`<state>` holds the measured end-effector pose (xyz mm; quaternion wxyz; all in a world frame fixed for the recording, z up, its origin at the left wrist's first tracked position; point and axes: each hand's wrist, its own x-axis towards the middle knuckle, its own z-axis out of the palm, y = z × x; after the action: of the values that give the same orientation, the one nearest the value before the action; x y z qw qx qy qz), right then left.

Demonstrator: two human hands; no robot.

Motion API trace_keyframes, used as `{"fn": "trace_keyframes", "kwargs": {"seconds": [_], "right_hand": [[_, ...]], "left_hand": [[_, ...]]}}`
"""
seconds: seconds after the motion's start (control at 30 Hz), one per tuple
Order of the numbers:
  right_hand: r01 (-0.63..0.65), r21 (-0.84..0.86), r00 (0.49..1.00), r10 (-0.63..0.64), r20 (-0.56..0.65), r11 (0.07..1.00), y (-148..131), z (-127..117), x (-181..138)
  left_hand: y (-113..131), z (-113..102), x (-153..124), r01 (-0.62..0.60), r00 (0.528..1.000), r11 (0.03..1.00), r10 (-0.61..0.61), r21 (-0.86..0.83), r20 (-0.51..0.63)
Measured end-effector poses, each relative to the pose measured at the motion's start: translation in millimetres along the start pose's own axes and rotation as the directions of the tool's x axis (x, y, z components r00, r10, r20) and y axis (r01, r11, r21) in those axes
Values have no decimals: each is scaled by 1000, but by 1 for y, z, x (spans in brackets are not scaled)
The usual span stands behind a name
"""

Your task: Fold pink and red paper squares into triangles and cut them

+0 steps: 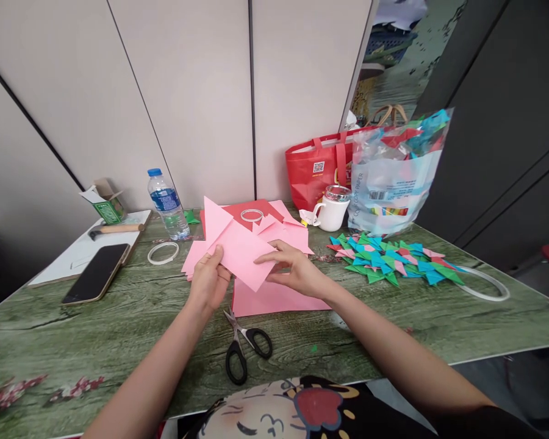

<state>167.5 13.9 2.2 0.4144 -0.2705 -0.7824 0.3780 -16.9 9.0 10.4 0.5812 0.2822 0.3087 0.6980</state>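
Between my two hands is a pink sheet of paper (247, 251), raised over the table with a pointed, folded flap at its upper left. My left hand (209, 277) pinches its lower left edge, thumb on top. On the right side, the fingers of my right hand (295, 268) are closed on the paper's edge. Under and behind them lie pink sheets (274, 300) and a red sheet (268, 210). Black-handled scissors (242, 347) rest slightly spread on the table in front of the paper.
At left are a phone (96, 273), a hammer (116, 228), a green box (105, 204), a water bottle (168, 204) and a white ring (163, 252). Rightward stand a white mug (333, 210), a red bag (304, 177), a plastic bag (391, 183) and folded colored paper pieces (388, 259).
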Motion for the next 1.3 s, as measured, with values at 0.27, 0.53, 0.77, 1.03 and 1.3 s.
{"fn": "trace_keyframes", "kwargs": {"seconds": [0.27, 0.53, 0.77, 1.03, 1.3], "right_hand": [[-57, 152, 934, 106, -340, 987, 3, 6, 5], [-169, 384, 886, 311, -344, 908, 1, 20, 5], [-139, 484, 908, 306, -285, 864, -2, 31, 3], [-204, 465, 872, 376, -313, 861, 6, 32, 2], [-226, 667, 899, 416, -138, 710, 4, 33, 2]], "left_hand": [[3, 8, -16, 100, 926, 994, -108, 41, 361], [-10, 7, -20, 10, 939, 982, -74, 188, 335], [-16, 4, -14, 14, 983, 997, -27, 74, 183], [-14, 4, -12, 86, 985, 996, -86, 6, 148], [-18, 2, -11, 93, 991, 996, -91, -15, 97]]}}
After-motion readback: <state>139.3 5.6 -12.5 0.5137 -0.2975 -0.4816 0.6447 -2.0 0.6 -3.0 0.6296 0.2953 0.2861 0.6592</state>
